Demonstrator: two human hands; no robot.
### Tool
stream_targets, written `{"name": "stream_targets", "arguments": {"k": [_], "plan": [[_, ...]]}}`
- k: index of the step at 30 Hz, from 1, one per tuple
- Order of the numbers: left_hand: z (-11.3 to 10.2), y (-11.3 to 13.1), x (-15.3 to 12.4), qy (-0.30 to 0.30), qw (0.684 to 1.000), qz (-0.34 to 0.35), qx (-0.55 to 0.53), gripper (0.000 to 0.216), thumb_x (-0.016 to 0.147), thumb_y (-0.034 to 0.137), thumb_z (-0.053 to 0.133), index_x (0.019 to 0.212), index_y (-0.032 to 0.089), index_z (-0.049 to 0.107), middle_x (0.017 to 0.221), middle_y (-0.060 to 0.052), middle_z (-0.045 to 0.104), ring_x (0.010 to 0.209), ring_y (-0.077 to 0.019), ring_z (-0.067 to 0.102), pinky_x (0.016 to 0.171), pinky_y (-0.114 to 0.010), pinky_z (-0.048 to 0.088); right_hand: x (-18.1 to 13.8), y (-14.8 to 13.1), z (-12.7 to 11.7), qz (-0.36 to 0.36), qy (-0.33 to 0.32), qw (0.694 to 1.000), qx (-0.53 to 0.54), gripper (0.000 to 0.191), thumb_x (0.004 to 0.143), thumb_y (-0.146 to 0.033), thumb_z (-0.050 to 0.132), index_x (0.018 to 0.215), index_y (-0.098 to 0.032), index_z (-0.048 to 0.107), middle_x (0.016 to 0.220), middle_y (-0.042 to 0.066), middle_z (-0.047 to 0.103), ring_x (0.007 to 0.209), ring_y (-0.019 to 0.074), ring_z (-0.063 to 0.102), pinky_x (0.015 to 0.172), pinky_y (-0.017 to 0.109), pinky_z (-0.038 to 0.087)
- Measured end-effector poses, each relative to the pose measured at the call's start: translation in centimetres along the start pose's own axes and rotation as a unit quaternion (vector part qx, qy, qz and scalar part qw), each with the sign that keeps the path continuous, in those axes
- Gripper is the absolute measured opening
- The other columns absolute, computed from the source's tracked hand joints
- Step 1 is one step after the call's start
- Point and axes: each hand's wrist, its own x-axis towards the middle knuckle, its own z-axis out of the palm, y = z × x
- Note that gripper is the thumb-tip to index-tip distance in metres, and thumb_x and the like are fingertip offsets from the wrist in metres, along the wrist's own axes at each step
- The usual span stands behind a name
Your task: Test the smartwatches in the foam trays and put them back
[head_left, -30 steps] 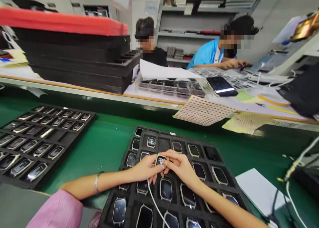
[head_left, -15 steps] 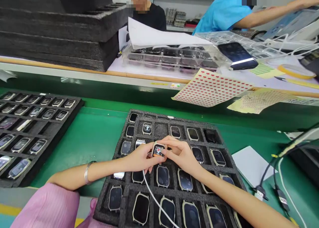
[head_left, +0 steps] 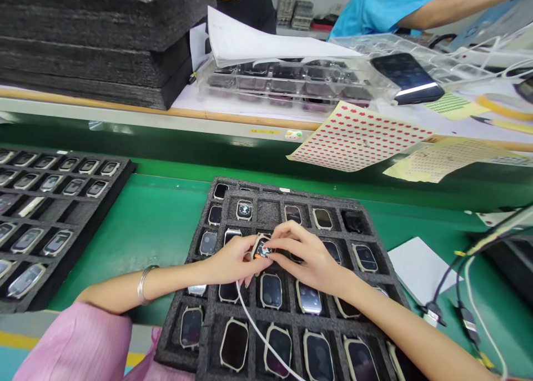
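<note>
My left hand [head_left: 237, 260] is closed around a small smartwatch case [head_left: 261, 247] with no strap, its screen lit with a dial and an orange patch. A white cable [head_left: 253, 324] runs down from beneath this hand. My right hand [head_left: 306, 254] is at the right side of the watch, fingers apart, with a fingertip over the lit screen. Both hands are above a black foam tray [head_left: 287, 321] whose pockets hold several watch cases with dark screens. One watch [head_left: 244, 209] in the upper left part of the tray has a lit dial.
Another foam tray of watches [head_left: 79, 214] lies left. Stacked black foam [head_left: 83, 48] stands on the shelf beside clear plastic trays [head_left: 291, 84] and a phone [head_left: 406, 76]. Red-dotted sticker sheets [head_left: 358, 139] hang off the shelf edge. Right are a white pad [head_left: 422, 270] and cables [head_left: 466, 292]. Two people are opposite.
My right hand has shifted its fingers from the watch's edge to over its screen, and the screen picture differs. My left hand keeps its hold. The camera view has tilted slightly down.
</note>
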Motion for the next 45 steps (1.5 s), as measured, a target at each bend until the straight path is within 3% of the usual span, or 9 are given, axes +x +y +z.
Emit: {"name": "stream_targets", "arguments": {"k": [4,15,23,28,33,38,45], "plan": [[-0.1,0.4,-0.2,-0.012,1.000,-0.001,0.028,0.015,0.086,0.028,0.058,0.090,0.017,0.051,0.055,0.009,0.049,0.037,-0.0067,0.051,0.034,-0.014,0.038,-0.1,0.1,0.1,-0.010,-0.025,0.999,-0.025,0.010,0.095,-0.018,0.054,0.097,-0.018,0.064,0.095,0.007,0.051,0.080,0.0169,0.054,0.067,0.030,0.047],[-0.6,0.4,-0.2,-0.047,0.998,-0.003,0.033,0.014,0.084,0.027,0.058,0.087,0.016,0.049,0.058,0.007,0.052,0.037,-0.0068,0.050,0.034,-0.015,0.036,0.3,0.1,0.3,-0.014,-0.054,0.997,-0.051,0.013,0.099,-0.022,0.046,0.091,-0.017,0.055,0.089,0.006,0.052,0.074,0.0159,0.054,0.063,0.026,0.044],[-0.6,0.4,-0.2,-0.043,0.996,0.000,0.073,0.016,0.085,0.031,0.056,0.086,0.016,0.048,0.056,0.008,0.047,0.038,-0.0077,0.046,0.037,-0.018,0.033,0.1,-0.5,1.4,0.000,-0.008,0.994,-0.105,0.017,0.101,-0.023,0.039,0.090,-0.018,0.051,0.086,0.006,0.053,0.069,0.0158,0.053,0.059,0.025,0.045],[-0.6,0.9,-0.2,-0.037,0.988,0.039,0.147,0.014,0.082,0.026,0.056,0.078,0.016,0.049,0.060,0.007,0.038,0.052,-0.0078,0.035,0.048,-0.020,0.028,-0.1,-0.4,1.7,-0.085,0.005,0.976,-0.202,0.025,0.101,-0.021,0.037,0.086,-0.016,0.057,0.082,0.007,0.058,0.069,0.0175,0.054,0.060,0.028,0.046],[-0.7,1.0,-0.1,-0.058,0.983,0.041,0.167,0.016,0.080,0.027,0.058,0.074,0.015,0.049,0.062,0.006,0.037,0.058,-0.0095,0.032,0.051,-0.021,0.026,0.2,-0.5,0.9,-0.177,-0.048,0.959,-0.216,0.041,0.101,-0.014,0.025,0.083,-0.015,0.062,0.080,0.010,0.063,0.069,0.0201,0.056,0.061,0.034,0.048],[-0.6,0.7,-0.1,-0.080,0.985,0.029,0.150,0.016,0.079,0.029,0.059,0.079,0.013,0.054,0.065,0.005,0.040,0.059,-0.0101,0.033,0.052,-0.021,0.028,0.3,-1.0,0.2,-0.270,-0.091,0.924,-0.255,0.036,0.095,-0.009,0.029,0.090,-0.017,0.065,0.083,0.011,0.067,0.072,0.0212,0.060,0.066,0.037,0.051],[-0.4,0.5,-0.2,-0.096,0.984,0.037,0.144,0.013,0.077,0.024,0.059,0.075,0.013,0.053,0.065,0.005,0.042,0.060,-0.0099,0.035,0.055,-0.021,0.032,0.3,-1.2,0.4,-0.303,-0.103,0.910,-0.264,0.031,0.092,-0.011,0.035,0.093,-0.018,0.066,0.083,0.010,0.069,0.068,0.0208,0.063,0.061,0.037,0.054]]}}
